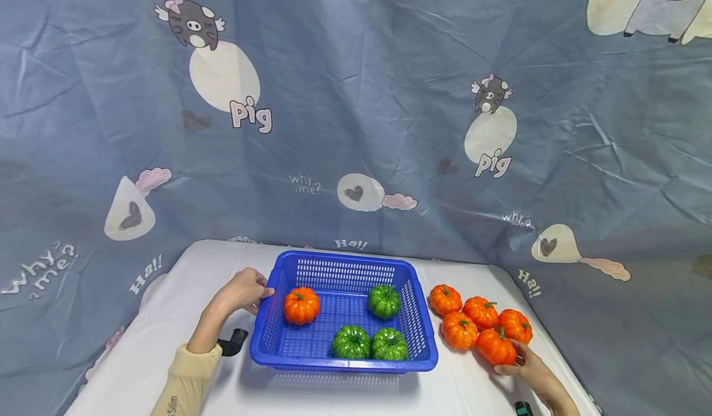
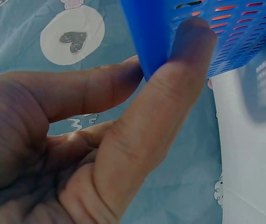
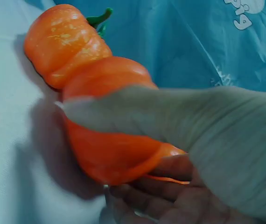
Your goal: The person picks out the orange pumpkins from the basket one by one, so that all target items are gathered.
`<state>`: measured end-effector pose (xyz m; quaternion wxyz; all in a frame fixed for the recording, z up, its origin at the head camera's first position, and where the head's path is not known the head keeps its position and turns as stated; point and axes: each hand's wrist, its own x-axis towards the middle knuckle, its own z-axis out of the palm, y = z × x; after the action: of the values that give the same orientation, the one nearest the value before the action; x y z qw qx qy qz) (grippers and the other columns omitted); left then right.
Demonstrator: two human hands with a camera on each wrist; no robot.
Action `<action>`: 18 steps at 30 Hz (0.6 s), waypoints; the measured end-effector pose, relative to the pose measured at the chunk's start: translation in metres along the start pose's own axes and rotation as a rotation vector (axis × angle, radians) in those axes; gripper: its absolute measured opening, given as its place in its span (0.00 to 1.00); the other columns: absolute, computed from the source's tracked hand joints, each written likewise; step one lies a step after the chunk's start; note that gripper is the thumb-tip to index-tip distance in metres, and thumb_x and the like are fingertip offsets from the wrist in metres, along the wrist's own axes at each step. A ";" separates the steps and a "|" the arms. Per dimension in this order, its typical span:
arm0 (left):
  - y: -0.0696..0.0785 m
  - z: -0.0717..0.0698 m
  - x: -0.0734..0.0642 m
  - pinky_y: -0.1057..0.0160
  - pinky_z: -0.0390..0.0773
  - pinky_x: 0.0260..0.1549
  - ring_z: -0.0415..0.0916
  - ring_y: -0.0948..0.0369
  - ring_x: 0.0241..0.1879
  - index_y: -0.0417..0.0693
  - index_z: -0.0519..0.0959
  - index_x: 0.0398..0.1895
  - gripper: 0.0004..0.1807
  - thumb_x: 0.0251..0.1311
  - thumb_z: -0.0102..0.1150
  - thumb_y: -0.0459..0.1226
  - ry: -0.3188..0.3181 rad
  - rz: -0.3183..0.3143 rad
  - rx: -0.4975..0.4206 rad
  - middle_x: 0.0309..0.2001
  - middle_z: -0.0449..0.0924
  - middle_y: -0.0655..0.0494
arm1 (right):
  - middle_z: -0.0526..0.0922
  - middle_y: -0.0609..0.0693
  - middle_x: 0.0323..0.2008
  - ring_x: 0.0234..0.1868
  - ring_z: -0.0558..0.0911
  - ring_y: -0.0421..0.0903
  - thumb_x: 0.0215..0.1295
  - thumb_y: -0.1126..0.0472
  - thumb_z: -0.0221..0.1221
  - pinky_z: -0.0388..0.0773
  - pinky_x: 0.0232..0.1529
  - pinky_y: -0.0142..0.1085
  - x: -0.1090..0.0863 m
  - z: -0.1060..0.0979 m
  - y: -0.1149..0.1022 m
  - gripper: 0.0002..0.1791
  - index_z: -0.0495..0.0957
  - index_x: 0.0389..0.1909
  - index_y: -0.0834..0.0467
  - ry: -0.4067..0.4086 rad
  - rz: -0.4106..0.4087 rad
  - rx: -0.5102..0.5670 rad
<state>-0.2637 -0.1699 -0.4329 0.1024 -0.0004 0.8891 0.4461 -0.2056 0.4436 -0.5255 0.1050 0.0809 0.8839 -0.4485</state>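
My left hand (image 1: 241,291) pinches the left rim of a blue plastic basket (image 1: 345,363). In the left wrist view, the thumb and a finger sit on either side of that rim (image 2: 144,37). Inside the basket, one small orange pumpkin (image 1: 301,306) lies at the left. Three green pumpkins, one of them farther back (image 1: 384,301), lie toward the right. My right hand (image 1: 531,369) grips an orange pumpkin (image 1: 494,348) at the near side of a group. The right wrist view shows the thumb across this pumpkin (image 3: 114,156) and fingers around its other side.
Several more orange pumpkins (image 1: 459,331) cluster on the white tabletop (image 1: 461,391), right of the basket. Another orange pumpkin (image 3: 65,44) is just beyond the held one. A blue patterned cloth (image 1: 356,125) hangs behind and beside the table.
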 end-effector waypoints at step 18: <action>-0.003 0.001 0.002 0.57 0.86 0.25 0.82 0.56 0.25 0.21 0.75 0.44 0.14 0.62 0.57 0.29 0.008 -0.006 -0.012 0.29 0.81 0.42 | 0.53 0.73 0.71 0.71 0.57 0.68 0.62 0.54 0.63 0.67 0.66 0.54 -0.017 -0.005 -0.091 0.47 0.47 0.71 0.72 -0.026 -0.121 -0.042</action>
<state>-0.2651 -0.1703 -0.4362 0.1001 -0.0058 0.8868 0.4511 -0.2114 0.3931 -0.4476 0.0907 0.0192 0.8949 -0.4364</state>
